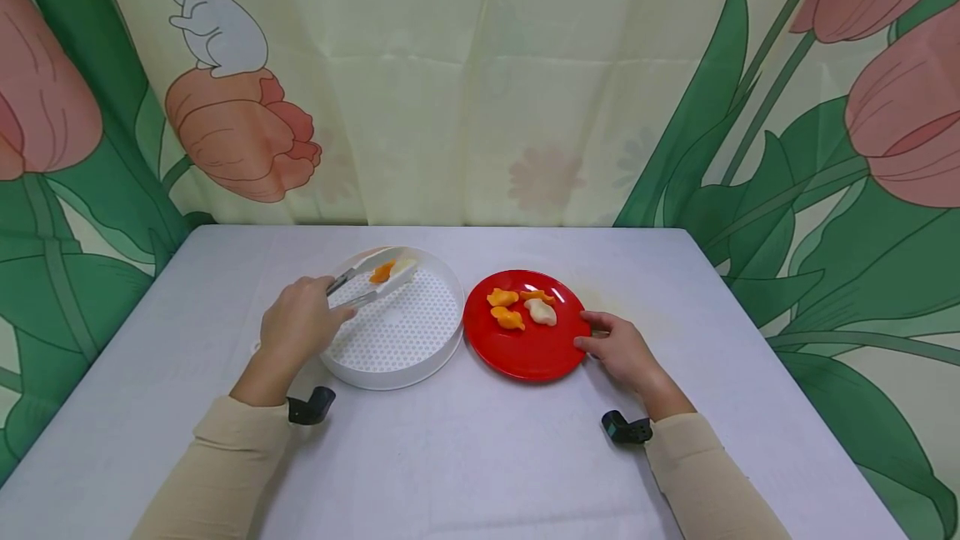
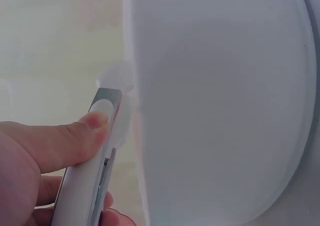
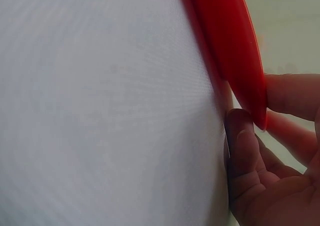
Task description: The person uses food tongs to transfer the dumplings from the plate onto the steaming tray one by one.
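My left hand (image 1: pixel 302 319) grips a pair of metal tongs (image 1: pixel 363 298) with pale, wide tips, its thumb pressed along one arm in the left wrist view. The tips reach over the far part of a round white tray (image 1: pixel 390 348) with a perforated floor. An orange dumpling-like piece (image 1: pixel 382 272) and a pale one (image 1: pixel 403 267) show between the tong arms; whether they are pinched I cannot tell. My right hand (image 1: pixel 621 350) holds the right rim of a red plate (image 1: pixel 525 361). Several orange pieces (image 1: pixel 507 318) and a white one (image 1: pixel 540 312) lie on it.
The tray and plate stand side by side, nearly touching, on a white-covered table (image 1: pixel 480 457). A curtain (image 1: pixel 480 107) printed with tulips and a white animal hangs behind the table's far edge. Black wrist cameras (image 1: pixel 311 407) sit on both wrists.
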Demonstrator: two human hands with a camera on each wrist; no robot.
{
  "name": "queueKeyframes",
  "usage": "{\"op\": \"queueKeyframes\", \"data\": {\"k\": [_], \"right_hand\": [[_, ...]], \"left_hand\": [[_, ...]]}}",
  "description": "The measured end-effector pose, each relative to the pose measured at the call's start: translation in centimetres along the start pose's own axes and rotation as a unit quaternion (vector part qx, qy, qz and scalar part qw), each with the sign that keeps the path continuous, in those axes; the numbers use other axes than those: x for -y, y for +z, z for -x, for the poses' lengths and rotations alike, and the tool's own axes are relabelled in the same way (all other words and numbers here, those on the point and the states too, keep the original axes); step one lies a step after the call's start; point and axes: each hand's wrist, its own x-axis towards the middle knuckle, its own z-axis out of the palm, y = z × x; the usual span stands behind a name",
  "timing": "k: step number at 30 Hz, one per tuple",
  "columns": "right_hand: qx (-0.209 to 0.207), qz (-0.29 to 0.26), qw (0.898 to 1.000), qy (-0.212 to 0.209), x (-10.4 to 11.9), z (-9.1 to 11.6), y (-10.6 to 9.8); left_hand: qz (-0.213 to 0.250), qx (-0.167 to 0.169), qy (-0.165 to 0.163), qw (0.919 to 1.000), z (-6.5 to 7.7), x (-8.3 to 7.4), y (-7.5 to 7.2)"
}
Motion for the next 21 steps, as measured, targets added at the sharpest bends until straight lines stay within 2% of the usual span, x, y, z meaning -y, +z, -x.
{"op": "queueKeyframes", "data": {"k": [7,15,21], "right_hand": [[0.000,0.001,1.000,0.003,0.0,0.0,0.0],[0.001,0.000,1.000,0.005,-0.1,-0.1,0.1],[0.001,0.000,1.000,0.005,0.0,0.0,0.1]], "left_hand": [[0.005,-0.013,0.013,0.9998,0.3,-0.8,-0.3],[0.018,0.012,0.036,0.9991,0.7,-1.8,-0.7],[0.018,0.019,0.068,0.9973,1.0,-2.3,-0.6]]}}
